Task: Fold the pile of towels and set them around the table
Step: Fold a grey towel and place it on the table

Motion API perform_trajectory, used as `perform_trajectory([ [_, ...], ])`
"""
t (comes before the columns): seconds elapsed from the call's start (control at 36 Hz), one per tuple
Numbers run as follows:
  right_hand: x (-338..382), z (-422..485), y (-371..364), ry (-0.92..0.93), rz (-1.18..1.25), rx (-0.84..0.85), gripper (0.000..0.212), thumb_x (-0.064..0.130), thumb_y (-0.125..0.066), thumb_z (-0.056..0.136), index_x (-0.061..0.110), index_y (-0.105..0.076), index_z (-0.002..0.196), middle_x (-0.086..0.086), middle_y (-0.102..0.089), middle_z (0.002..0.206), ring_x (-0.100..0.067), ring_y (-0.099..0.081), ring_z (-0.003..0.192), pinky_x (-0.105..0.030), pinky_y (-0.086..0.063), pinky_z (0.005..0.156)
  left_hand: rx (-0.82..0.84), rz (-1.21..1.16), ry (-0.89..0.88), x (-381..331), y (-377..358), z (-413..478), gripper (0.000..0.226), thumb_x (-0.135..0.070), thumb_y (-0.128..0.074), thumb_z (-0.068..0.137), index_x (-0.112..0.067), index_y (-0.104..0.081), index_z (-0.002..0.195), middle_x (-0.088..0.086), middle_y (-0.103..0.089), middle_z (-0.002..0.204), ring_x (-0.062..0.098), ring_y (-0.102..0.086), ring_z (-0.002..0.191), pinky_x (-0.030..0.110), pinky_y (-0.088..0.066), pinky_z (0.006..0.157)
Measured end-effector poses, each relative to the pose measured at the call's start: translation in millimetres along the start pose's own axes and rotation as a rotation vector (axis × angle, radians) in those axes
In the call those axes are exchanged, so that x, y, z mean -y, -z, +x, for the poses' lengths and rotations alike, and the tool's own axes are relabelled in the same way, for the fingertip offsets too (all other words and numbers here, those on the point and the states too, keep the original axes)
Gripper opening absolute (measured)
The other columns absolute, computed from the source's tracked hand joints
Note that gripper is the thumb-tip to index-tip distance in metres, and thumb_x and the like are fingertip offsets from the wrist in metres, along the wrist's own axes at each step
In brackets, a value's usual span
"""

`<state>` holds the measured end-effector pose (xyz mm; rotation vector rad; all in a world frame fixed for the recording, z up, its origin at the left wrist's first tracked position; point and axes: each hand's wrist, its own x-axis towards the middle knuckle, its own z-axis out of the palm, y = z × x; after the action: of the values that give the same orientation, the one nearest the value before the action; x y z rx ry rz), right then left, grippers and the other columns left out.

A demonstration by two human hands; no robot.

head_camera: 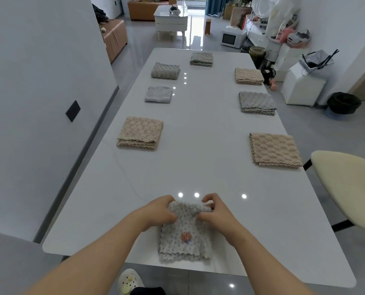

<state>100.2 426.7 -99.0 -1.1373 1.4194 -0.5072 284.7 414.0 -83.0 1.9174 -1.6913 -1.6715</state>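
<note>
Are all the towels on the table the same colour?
No: some are beige, like the near left towel, and others are grey, like the middle right towel.

Cream chair (347, 184), white microwave (232, 39), black bin (344, 103)

Left forearm (96, 252) and right forearm (260, 258), both bare, angled in toward the grey towel (185, 241). Left grip (162, 211) was at the towel's far-left corner, palm down, fingers curled over the far edge, pinching fabric. Right grip (217, 213) was at the towel's far-right corner, thumb and fingers curled, pinching the raised fold. The grips were apart, with the towel's far edge between them.
</note>
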Motion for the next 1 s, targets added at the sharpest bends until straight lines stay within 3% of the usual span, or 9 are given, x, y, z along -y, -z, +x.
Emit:
perform_trajectory([
  [0.08,4,-1,2,-0.025,-0.084,0.074,0.043,0.017,-0.065,0.078,0.031,-0.045,0.114,-0.004,-0.053,0.102,-0.016,-0.057,0.09,-0.022,-0.047,0.072,0.06,0.049,-0.028,-10,0,-2,0.026,-0.007,-0.048,0.084,-0.02,-0.047,0.106,-0.001,-0.05,0.099,0.017,-0.052,0.095,0.022,-0.046,0.077],
  [0.22,2,-3,1,-0.024,-0.083,0.092,0.013,0.019,-0.063,0.08,0.009,-0.061,0.088,-0.005,-0.063,0.088,-0.016,-0.061,0.081,-0.03,-0.051,0.076,0.01,-0.068,-0.021,-12,1,-1,0.025,-0.009,-0.051,0.086,-0.023,-0.046,0.106,0.0,-0.051,0.093,0.015,-0.053,0.082,0.023,-0.047,0.071],
  [0.36,-4,0,0,-0.027,0.056,-0.082,0.011,0.017,-0.062,0.085,0.008,-0.06,0.077,-0.007,-0.06,0.079,-0.017,-0.056,0.072,-0.026,-0.045,0.066,0.01,-0.159,0.066,1,3,-4,0.028,-0.027,-0.065,0.085,-0.023,-0.047,0.106,-0.005,-0.053,0.093,0.008,-0.053,0.075,0.017,-0.042,0.057],
  [0.47,-3,1,0,-0.044,0.195,-0.11,0.012,0.018,-0.059,0.088,0.012,-0.063,0.079,-0.004,-0.065,0.083,-0.014,-0.061,0.074,-0.021,-0.047,0.061,0.012,-0.236,0.097,8,6,-4,0.018,-0.014,-0.067,0.082,-0.014,-0.057,0.097,0.002,-0.054,0.078,0.013,-0.05,0.062,0.022,-0.045,0.061],
  [0.53,-3,2,0,-0.054,0.223,-0.108,0.012,0.02,-0.057,0.09,0.013,-0.062,0.08,-0.003,-0.064,0.083,-0.013,-0.061,0.073,-0.019,-0.046,0.059,-0.045,-0.299,0.11,11,7,-2,0.017,-0.007,-0.066,0.081,-0.012,-0.057,0.095,0.005,-0.055,0.078,0.016,-0.052,0.064,0.027,-0.049,0.066],
  [0.69,-5,5,3,-0.09,0.17,-0.103,0.022,0.023,-0.054,0.091,0.011,-0.053,0.073,-0.006,-0.052,0.078,-0.014,-0.046,0.067,-0.021,-0.036,0.059,-0.269,-0.635,0.135,19,1,3,0.036,-0.007,-0.059,0.087,-0.014,-0.045,0.119,0.011,-0.06,0.09,0.022,-0.06,0.073,0.033,-0.055,0.073],
  [0.78,-5,6,3,-0.094,0.147,-0.092,0.02,0.022,-0.054,0.091,0.011,-0.051,0.074,-0.008,-0.047,0.077,-0.014,-0.041,0.065,-0.022,-0.032,0.057,-0.265,-0.582,0.045,18,-2,0,0.039,-0.008,-0.058,0.088,-0.025,-0.039,0.117,0.012,-0.06,0.093,0.021,-0.059,0.073,0.029,-0.055,0.069],
  [0.86,-5,7,4,-0.086,0.142,-0.095,0.018,0.022,-0.054,0.091,0.011,-0.053,0.077,-0.005,-0.049,0.076,-0.012,-0.041,0.063,-0.02,-0.032,0.057,-0.193,-0.388,-0.058,19,-5,-1,0.031,-0.007,-0.06,0.085,-0.03,-0.047,0.101,0.009,-0.056,0.087,0.018,-0.053,0.073,0.025,-0.048,0.064],
  [1.0,-6,6,5,-0.075,0.136,-0.12,0.014,0.02,-0.051,0.092,0.01,-0.056,0.085,-0.008,-0.054,0.086,-0.017,-0.049,0.078,-0.027,-0.039,0.072,-0.104,-0.146,-0.077,15,-1,7,0.019,-0.002,-0.06,0.082,-0.02,-0.058,0.074,-0.001,-0.057,0.076,0.011,-0.051,0.066,0.019,-0.043,0.058],
])
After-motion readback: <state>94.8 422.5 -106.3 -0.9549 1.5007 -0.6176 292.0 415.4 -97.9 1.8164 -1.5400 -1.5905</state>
